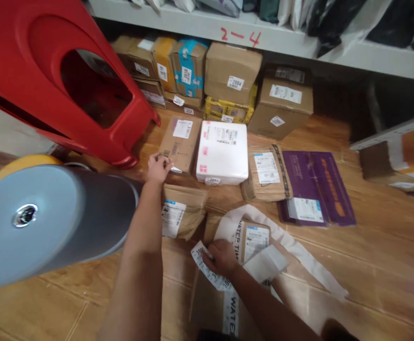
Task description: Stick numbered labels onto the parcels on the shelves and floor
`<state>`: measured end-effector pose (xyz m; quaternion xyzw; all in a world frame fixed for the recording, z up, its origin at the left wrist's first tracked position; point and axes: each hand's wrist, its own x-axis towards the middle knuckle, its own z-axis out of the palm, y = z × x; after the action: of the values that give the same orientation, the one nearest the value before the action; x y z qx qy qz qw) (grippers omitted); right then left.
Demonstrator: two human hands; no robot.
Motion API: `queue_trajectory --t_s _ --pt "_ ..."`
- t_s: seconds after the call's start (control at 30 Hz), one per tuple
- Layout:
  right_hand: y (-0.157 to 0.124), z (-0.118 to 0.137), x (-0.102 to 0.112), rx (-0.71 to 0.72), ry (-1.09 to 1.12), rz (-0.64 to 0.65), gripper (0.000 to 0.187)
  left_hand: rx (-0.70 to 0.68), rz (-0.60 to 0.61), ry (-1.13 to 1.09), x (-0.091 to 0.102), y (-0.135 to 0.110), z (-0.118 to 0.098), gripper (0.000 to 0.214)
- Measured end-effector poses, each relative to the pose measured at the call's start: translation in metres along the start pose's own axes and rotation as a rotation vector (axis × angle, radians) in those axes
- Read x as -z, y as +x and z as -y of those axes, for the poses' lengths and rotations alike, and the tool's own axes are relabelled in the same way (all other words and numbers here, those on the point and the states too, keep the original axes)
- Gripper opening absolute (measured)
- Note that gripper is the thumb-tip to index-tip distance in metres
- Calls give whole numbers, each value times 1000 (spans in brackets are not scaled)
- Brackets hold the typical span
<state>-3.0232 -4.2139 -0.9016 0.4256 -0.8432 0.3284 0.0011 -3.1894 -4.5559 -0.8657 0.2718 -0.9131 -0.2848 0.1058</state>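
My left hand (159, 166), fingers bent, grips the near left corner of a flat brown cardboard box (187, 147). Beside those fingers, a small white label (176, 169) shows on the box's near edge. In my right hand (224, 258) is a strip of number labels (207, 270), printed with numbers like 3005, pinched between thumb and fingers. Beneath that hand lies a larger carton (212, 303) with WATER-printed tape. A long white paper band (309, 260) curls over the carton and onto the floor.
A white box (223, 151), a taped brown parcel (267, 173), a purple package (316, 187) and a brown bag-like parcel (185, 208) lie around. Labelled boxes (233, 71) stand under the shelf (299, 45) marked 2-4. At left are a red stool (86, 85) and a grey-blue cylinder (68, 213).
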Motion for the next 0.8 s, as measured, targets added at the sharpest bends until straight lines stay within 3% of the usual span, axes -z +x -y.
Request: queue_trajectory --t_s 0.1,0.17,0.23,0.27,0.33,0.4,0.47,0.53,0.6,0.67,0.73,0.8 --pt "5 -2 4 -45 82 40 33 21 -101 -42 16 -43 -45 35" --pt "3 0 13 -88 116 55 37 -91 -90 -232 26 -104 -72 39" --pt "-8 8 29 -207 154 24 39 -113 124 -510 31 -184 -90 36" --pt "-18 15 39 -305 201 -12 38 -57 222 -617 32 -225 -93 34" --pt "-40 35 62 -506 344 -80 33 102 469 -807 28 -298 -95 52" --pt "-60 53 86 -609 498 -67 32 285 653 -972 22 -348 -95 48" --pt "-73 62 109 -519 608 70 42 430 736 -1055 17 -373 -97 34" --pt "-81 58 128 -302 617 238 57 489 761 -1081 19 -380 -102 33" --pt "-90 44 143 -85 478 369 74 455 806 -1097 25 -381 -105 35" --pt "-109 30 151 3 265 445 75 373 957 -1102 33 -384 -106 34" --pt "-141 27 154 -105 86 401 54 305 1215 -1085 37 -395 -103 33" --pt "-176 35 152 -362 -62 203 31 274 1458 -1020 34 -412 -97 32"
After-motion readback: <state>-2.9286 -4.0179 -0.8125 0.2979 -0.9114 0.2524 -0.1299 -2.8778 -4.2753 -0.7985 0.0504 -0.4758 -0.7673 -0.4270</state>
